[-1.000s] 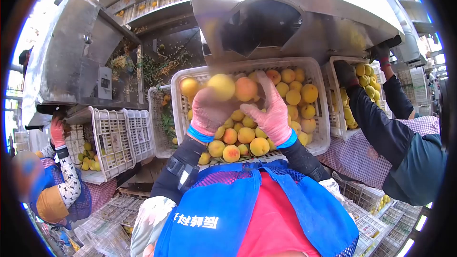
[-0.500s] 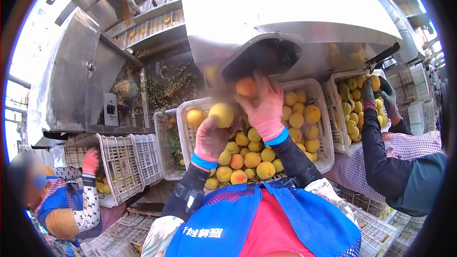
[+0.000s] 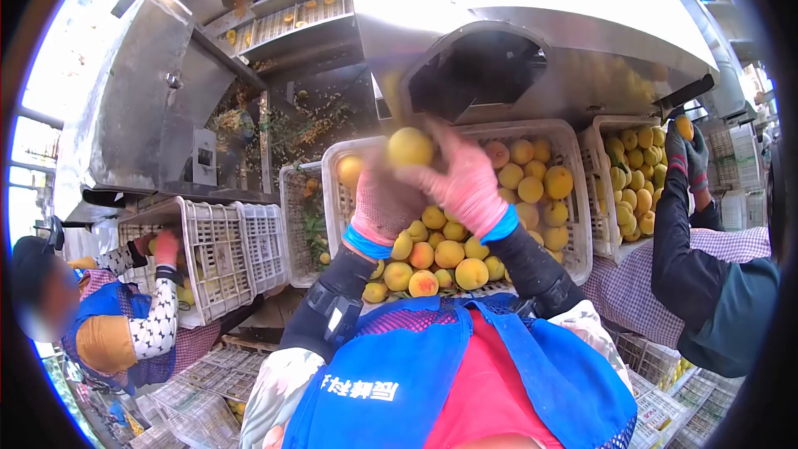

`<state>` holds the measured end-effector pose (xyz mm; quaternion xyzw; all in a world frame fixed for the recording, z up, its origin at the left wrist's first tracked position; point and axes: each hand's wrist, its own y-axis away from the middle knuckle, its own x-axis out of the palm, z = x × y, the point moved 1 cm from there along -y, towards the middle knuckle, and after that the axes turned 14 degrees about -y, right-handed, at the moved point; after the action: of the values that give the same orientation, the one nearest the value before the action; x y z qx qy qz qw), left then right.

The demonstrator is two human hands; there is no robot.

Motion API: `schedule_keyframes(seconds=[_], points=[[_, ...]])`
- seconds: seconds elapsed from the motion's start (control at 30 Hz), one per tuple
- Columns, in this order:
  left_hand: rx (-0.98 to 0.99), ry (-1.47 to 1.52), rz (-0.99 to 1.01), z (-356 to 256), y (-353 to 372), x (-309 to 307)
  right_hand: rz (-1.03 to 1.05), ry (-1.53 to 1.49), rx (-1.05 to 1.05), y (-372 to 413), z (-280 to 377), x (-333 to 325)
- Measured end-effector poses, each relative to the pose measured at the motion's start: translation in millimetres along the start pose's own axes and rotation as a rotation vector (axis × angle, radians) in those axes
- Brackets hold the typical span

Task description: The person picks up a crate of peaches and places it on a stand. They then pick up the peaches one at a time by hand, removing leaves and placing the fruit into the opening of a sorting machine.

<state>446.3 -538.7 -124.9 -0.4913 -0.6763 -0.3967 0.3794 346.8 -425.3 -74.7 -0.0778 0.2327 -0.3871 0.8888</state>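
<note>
My left hand [image 3: 386,206], in a pink glove, is closed around a yellow peach [image 3: 410,148] above the near crate. Close beside it, my right hand [image 3: 465,191], also gloved in pink, has its fingers apart and partly blurred; its thumb is near or touching that peach. Beneath both hands, a white plastic crate [image 3: 584,237] holds many yellow peaches, some with a red blush [image 3: 423,283]. Just beyond the hands is the dark opening [image 3: 486,75] of a metal machine.
At right, a co-worker's dark-gloved hands [image 3: 688,158] hold a peach beside another crate [image 3: 600,199]. A co-worker at left reaches a pink-gloved hand [image 3: 167,248] into a tilted crate [image 3: 212,258]. A metal cabinet [image 3: 137,91] stands left, near scattered debris [image 3: 295,129].
The orange-red peach that was in my right hand is no longer seen there. My hands have come closer together, with the yellow peach raised. The right co-worker's hands moved away from their crate.
</note>
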Motion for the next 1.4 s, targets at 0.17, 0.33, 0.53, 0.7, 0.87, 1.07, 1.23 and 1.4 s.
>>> schedule_keyframes(seconds=[0.17,0.33,0.53,0.7,0.87,1.07,1.23,1.4], points=[[-0.042,-0.214,-0.083,3.5,19.0,28.8,0.055,0.107,-0.126,19.5,2.3,-10.5],[-0.081,-0.227,-0.063,5.7,11.2,20.5,-0.119,0.069,-0.275,37.3,4.0,-9.2],[-0.017,-0.315,-0.125,6.9,-2.0,49.1,-0.238,0.100,-0.178,23.0,-3.0,-6.3],[0.018,-0.553,-0.273,4.5,-20.2,23.3,-0.351,0.331,-0.208,-5.9,-15.9,-10.2],[-0.064,-1.176,-0.501,20.7,-4.3,-57.3,-0.374,0.580,-0.244,-55.7,-53.0,-10.2],[-0.019,-2.776,-0.138,17.4,-11.7,-51.8,-0.474,0.361,-0.534,-78.6,-45.4,-42.1],[-0.281,-2.906,0.149,34.3,-42.5,-64.1,0.201,0.713,0.503,40.6,-97.8,-4.0],[-0.440,-2.425,-0.061,23.5,-57.6,-56.0,0.150,0.896,0.413,68.3,-151.5,32.0]])
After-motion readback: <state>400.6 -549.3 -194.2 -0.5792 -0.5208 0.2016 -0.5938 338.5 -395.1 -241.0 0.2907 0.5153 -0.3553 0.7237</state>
